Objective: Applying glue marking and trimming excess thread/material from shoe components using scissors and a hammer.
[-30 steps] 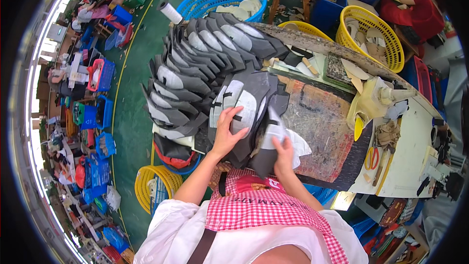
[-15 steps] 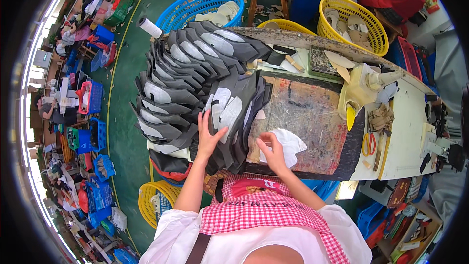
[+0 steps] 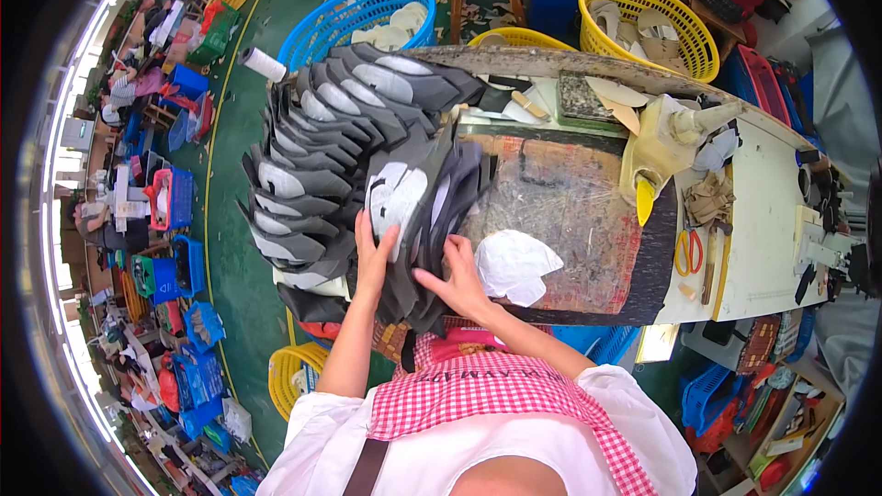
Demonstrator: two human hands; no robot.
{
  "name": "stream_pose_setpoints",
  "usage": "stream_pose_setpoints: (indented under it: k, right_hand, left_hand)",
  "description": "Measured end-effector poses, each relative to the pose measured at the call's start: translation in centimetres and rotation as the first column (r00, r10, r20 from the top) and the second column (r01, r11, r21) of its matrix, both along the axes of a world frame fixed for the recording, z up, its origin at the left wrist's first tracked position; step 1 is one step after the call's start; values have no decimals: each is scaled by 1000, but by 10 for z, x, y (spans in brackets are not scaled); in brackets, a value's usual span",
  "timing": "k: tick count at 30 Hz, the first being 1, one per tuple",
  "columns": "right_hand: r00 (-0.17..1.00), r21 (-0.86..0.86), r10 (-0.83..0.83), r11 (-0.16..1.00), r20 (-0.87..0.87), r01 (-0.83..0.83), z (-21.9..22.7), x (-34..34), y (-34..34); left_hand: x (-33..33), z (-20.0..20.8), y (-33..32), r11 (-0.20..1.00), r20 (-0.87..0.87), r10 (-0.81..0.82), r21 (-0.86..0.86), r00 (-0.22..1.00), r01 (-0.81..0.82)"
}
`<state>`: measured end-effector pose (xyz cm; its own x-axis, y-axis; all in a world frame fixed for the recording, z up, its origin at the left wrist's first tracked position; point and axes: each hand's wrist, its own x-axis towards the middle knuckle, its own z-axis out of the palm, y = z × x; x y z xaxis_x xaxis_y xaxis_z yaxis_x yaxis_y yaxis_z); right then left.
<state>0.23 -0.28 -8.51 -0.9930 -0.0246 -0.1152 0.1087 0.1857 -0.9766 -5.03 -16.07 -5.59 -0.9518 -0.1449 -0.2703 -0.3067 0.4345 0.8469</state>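
Head view shows a stack of dark grey pieces (image 3: 404, 186) near the table's (image 3: 776, 243) left end, at its near edge, between two hands. The left hand (image 3: 371, 264) lies spread, unclosed, against its lower left; the right hand (image 3: 462, 285), thumb and fingers parted, is at its right side, beside a white sheet (image 3: 520, 266).

Holds the left hand (image 3: 371, 259) with fingers (image 3: 363, 230) extended forward and thumb (image 3: 390, 240) spread rightward; holds the right hand (image 3: 462, 285) just right of that grip with thumb toward it; slants both forearms (image 3: 345, 349) inward from behind the hands.
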Motion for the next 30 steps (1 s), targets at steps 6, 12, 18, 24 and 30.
stream_pose_setpoints:
  k: [6, 12, 18, 24, 30]
  right_hand:
    - [988, -599, 132, 799, 76, -61, 15, 7, -6]
    - [944, -752, 320, 603, -78, -266, 18, -24, 17]
    - [966, -504, 257, 836, 11, -216, 49, -35, 69]
    - [912, -707, 338, 703, 232, -80, 27, 15, 152]
    - [889, -469, 164, 881, 428, 63, -53, 37, 156]
  left_hand:
    - [-1, 37, 3, 945, -183, 49, 327, 982, 13]
    - [3, 36, -9, 781, 1, 133, 616, 991, -105]
    - [24, 62, 58, 833, -121, 110, 553, 987, -25]
    - [72, 38, 125, 913, -30, -30, 407, 999, 39]
    - [76, -47, 114, 891, 76, -227, 419, 971, 175]
